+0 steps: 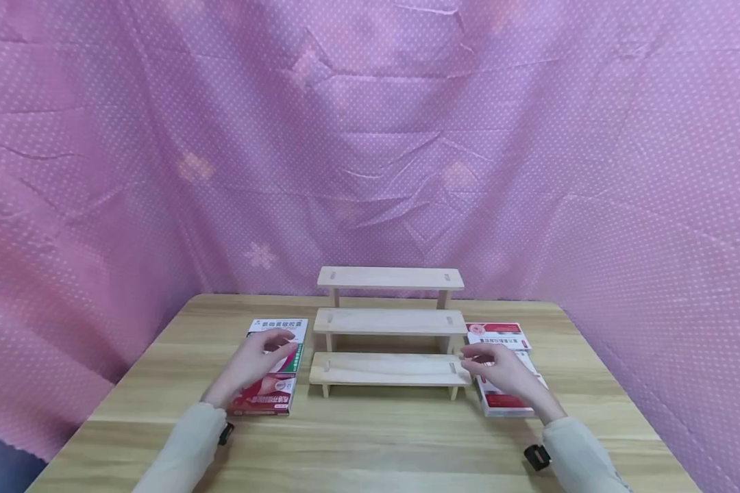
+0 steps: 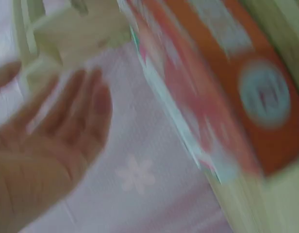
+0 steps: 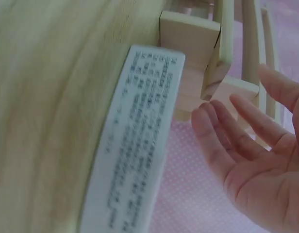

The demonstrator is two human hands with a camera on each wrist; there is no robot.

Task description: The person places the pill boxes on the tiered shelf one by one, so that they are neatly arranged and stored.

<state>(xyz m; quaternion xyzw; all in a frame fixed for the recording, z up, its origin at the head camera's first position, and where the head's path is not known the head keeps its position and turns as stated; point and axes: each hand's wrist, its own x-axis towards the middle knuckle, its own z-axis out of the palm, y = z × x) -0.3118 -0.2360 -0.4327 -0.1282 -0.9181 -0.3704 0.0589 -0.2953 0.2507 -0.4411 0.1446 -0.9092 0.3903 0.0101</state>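
My left hand (image 1: pixel 262 357) hovers over flat boxes on the left, its fingers relaxed and holding nothing. Beneath it lie a white-and-green box (image 1: pixel 284 329) and, nearer me, a red box (image 1: pixel 274 396). In the left wrist view the fingers spread loosely beside a red-orange box (image 2: pixel 203 92). On the other side my right hand (image 1: pixel 499 368), also empty, is over several red-and-white boxes (image 1: pixel 508 404). Its fingertips are right at the end of the lowest shelf of a three-step wooden stand (image 1: pixel 390 370). A white box side with printed text (image 3: pixel 135 136) shows below that hand.
The stand sits mid-table between the two groups of boxes, its upper shelves (image 1: pixel 390 277) toward the back. A pink dotted cloth (image 1: pixel 370 150) hangs behind and beside the wooden table (image 1: pixel 370 445). Each wrist wears a small black device (image 1: pixel 536 457).
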